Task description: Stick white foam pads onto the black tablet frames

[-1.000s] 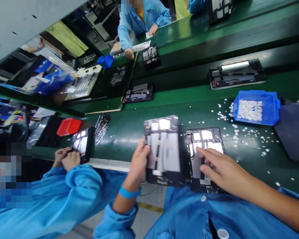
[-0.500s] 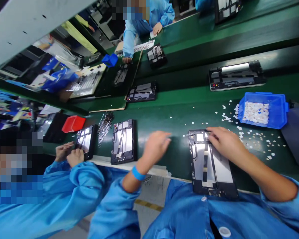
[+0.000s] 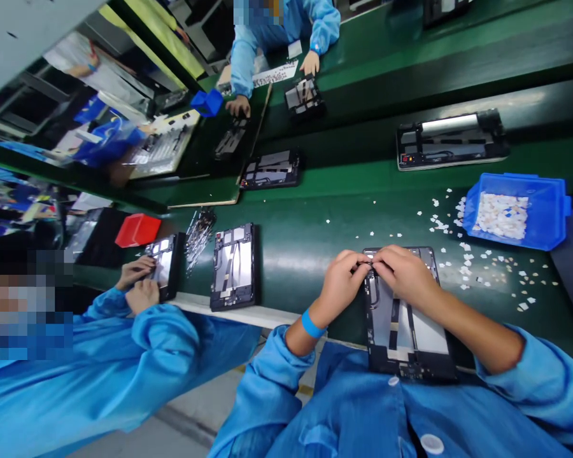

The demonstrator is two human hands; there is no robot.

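At the near edge of the green tabletop (image 3: 315,216), lying flat just in front of the blue-coated body: a dark tablet back frame (image 3: 403,318), inner side up, with silvery panels and black strips showing. Meeting over the far end of that frame: the left hand (image 3: 341,280), a blue band at its wrist, and the right hand (image 3: 405,277), fingertips (image 3: 368,262) of both pinched together on something too small to make out, right palm resting on the frame, neither hand lifting it. Scattering across the tabletop to the right of the hands: small white scraps (image 3: 477,267), reaching up to a blue bin (image 3: 549,210) holding a heap of the same white bits. Lying further left near the tabletop edge, well apart from the hands: a second tablet frame (image 3: 233,264), beside a bundle of thin metal strips (image 3: 198,232). Working at the far left: a co-worker in a blue coat, both hands (image 3: 138,283) on a third frame (image 3: 165,270), with a red bin (image 3: 137,230) just beyond. Sitting on the far side of the line: a long black fixture (image 3: 451,140), another frame (image 3: 270,170), and a further person's hands (image 3: 310,62) near one more frame (image 3: 303,98).
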